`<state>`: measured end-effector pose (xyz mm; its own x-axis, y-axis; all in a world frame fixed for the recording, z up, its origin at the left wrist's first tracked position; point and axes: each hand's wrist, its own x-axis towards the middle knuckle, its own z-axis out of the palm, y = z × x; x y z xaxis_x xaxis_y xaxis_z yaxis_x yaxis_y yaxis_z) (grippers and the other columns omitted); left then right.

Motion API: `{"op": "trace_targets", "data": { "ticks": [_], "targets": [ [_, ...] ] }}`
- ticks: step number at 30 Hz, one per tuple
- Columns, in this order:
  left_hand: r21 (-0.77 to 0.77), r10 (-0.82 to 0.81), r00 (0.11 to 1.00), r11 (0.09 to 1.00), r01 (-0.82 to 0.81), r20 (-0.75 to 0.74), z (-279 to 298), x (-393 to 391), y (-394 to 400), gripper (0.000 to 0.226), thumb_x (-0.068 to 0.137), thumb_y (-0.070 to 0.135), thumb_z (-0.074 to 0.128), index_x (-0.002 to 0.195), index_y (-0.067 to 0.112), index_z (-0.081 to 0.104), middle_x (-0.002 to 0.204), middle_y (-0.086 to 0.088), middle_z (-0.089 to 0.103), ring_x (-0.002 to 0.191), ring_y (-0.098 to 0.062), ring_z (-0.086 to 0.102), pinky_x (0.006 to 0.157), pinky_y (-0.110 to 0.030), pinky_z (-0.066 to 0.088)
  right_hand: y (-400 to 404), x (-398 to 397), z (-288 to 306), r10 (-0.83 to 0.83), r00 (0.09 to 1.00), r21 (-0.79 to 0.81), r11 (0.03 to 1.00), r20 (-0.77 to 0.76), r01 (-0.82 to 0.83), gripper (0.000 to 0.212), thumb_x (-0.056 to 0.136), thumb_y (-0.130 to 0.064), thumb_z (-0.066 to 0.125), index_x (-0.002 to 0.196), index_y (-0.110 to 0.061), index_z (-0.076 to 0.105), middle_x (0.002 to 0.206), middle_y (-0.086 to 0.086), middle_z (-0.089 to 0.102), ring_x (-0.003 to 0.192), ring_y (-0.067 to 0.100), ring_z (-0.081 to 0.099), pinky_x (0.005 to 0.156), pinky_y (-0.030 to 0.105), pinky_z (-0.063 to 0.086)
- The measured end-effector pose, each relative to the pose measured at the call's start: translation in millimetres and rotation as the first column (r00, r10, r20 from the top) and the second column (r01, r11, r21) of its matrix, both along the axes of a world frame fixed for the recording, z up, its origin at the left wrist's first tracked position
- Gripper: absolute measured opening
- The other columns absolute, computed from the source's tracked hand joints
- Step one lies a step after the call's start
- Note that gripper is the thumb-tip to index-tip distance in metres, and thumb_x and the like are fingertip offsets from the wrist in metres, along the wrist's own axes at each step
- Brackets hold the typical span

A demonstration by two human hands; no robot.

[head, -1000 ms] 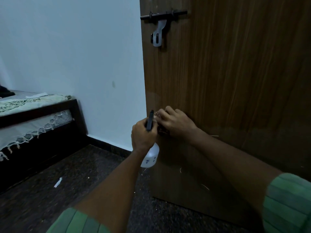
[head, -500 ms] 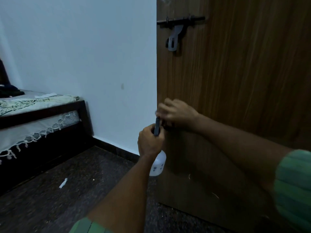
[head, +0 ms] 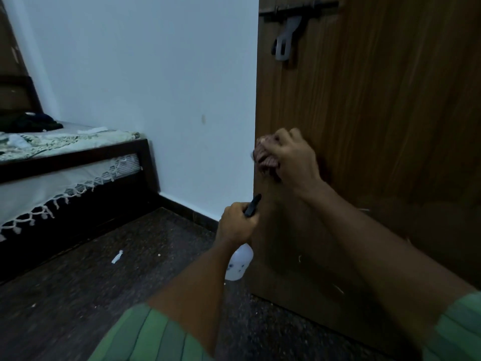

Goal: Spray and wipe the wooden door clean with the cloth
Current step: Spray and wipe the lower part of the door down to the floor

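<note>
Right hand (head: 292, 157) gripping one cloth (head: 263, 156), one door (head: 377, 126)

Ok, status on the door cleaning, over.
Right hand grips cloth against door edge. Left hand holds spray bottle below it. Nothing in the way.

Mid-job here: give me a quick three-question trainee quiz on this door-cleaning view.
1. True or false: the right hand presses the cloth against the wooden door.
2. What does the left hand hold? A) spray bottle B) brush C) nothing
3. Fill in: the latch sits ____ the cloth.

Key: 1 true. 2 A, the spray bottle. 3 above.
</note>
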<state>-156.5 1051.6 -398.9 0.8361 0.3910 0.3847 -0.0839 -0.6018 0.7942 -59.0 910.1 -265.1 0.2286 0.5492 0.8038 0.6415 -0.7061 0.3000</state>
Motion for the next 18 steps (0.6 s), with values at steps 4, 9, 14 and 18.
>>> {"op": "trace_targets", "data": {
  "ticks": [4, 9, 14, 18],
  "targets": [
    [0.156, 0.003, 0.985, 0.987, 0.025, -0.174, -3, -13, 4, 0.04, 0.091, 0.032, 0.067, 0.056, 0.019, 0.051, 0.056, -0.005, 0.058, 0.051, -0.026, 0.054, 0.054, -0.033, 0.041, -11, 1, 5, -0.003, 1.0, -0.043, 0.999, -0.011, 0.002, 0.054, 0.077, 0.002, 0.079, 0.126, -0.021, 0.073, 0.122, 0.01, 0.061, 0.106, 0.034, 0.055, 0.064, 0.039, 0.053],
    [0.226, 0.104, 0.979, 0.972, -0.063, -0.175, 2, -18, 6, 0.049, 0.092, 0.028, 0.067, 0.05, 0.022, 0.044, 0.051, 0.005, 0.048, 0.049, -0.019, 0.045, 0.055, -0.031, 0.035, -15, 6, -19, -0.002, 1.0, -0.091, 0.996, 0.009, 0.003, 0.067, 0.067, 0.004, 0.083, 0.13, -0.015, 0.068, 0.126, 0.018, 0.06, 0.106, 0.039, 0.055, 0.072, 0.045, 0.055],
    [0.258, 0.084, 0.992, 0.965, -0.056, -0.099, 1, -15, 4, 0.043, 0.093, 0.031, 0.064, 0.057, 0.02, 0.043, 0.051, 0.003, 0.045, 0.047, -0.018, 0.039, 0.054, -0.031, 0.033, 4, 1, -64, -0.015, 1.0, -0.171, 0.985, -0.015, 0.012, 0.074, 0.075, -0.017, 0.082, 0.144, -0.014, 0.055, 0.139, 0.018, 0.052, 0.116, 0.037, 0.051, 0.089, 0.047, 0.051],
    [0.265, 0.101, 0.993, 0.961, -0.081, -0.06, -1, -17, 3, 0.037, 0.095, 0.035, 0.063, 0.063, 0.019, 0.055, 0.053, 0.002, 0.052, 0.049, -0.014, 0.045, 0.054, -0.031, 0.034, -8, 5, -140, 0.02, 0.999, -0.549, 0.836, 0.025, -0.003, 0.062, 0.089, -0.035, 0.075, 0.145, -0.02, 0.055, 0.144, 0.012, 0.052, 0.125, 0.032, 0.051, 0.103, 0.046, 0.046]
  ]
}}
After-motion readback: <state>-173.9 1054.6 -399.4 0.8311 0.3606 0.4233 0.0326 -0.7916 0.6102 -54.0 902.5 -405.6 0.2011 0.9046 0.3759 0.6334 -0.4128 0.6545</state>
